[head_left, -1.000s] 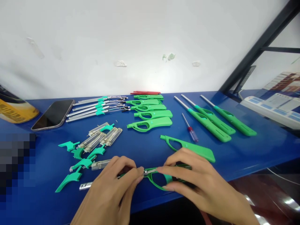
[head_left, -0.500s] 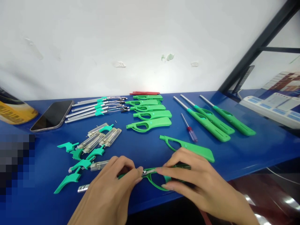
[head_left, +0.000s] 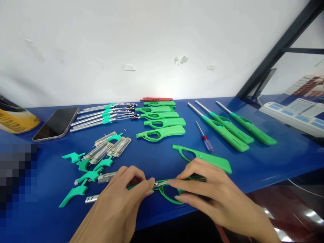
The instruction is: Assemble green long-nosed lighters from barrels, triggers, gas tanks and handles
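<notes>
Blue table [head_left: 152, 153]: green shell [head_left: 164, 197] near the front edge, between my hands.
Left hand [head_left: 117, 199]: pinched at the shell's nose, over a metal tube [head_left: 91, 199].
Right hand [head_left: 215, 190]: clasped across its loop.
Feel: probably light, stiff; thin loop could flex.
Hold: I'd favour the thicker body.

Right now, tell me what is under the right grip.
Under the right grip is a green shell: its loop and a bit of its handle show past the hand. The rest of the handle is covered, so what lies inside there cannot be seen.
</notes>
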`<state>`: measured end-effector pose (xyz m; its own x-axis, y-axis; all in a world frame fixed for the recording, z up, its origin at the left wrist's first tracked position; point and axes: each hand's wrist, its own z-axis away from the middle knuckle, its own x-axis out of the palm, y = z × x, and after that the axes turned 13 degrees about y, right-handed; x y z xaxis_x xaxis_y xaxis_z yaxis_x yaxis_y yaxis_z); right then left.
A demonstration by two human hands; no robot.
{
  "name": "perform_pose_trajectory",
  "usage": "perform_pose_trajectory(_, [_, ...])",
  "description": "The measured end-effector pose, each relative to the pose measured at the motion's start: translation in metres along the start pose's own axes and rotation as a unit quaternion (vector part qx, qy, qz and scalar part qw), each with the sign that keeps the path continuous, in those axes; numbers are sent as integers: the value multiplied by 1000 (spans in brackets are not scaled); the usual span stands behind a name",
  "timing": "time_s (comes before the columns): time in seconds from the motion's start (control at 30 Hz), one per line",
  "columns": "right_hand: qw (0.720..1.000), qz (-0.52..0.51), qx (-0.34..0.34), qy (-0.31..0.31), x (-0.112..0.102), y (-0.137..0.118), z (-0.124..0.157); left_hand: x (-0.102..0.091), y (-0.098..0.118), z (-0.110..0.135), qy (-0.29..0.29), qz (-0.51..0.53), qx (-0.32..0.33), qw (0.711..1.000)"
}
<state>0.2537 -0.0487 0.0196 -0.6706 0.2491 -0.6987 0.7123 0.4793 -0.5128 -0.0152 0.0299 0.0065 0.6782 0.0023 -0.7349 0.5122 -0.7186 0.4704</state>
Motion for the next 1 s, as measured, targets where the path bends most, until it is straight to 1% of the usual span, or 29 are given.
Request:
perform_pose_trajectory(0.3, [1000,0,2,-9,-1,1,1,1,-7,-3,16,-24,49,998])
perform_pose_trajectory(0.5, [1000,-7,4,-12,-1,1,0,0,2,-8,36,-43,86,995])
perform_pose_trajectory(0.63, [1000,-11,3,-10,-1,2,0,-1,5,-9,51,-37,95,993])
perform_pose_trajectory(0.8, [1000,-12,12,-10,0,1,0,2,5,-9,38,-41,87,995])
perform_pose_trajectory(1.0, [1000,-13,23,-12,-2,0,-1,3,4,-3,25,-44,96,994])
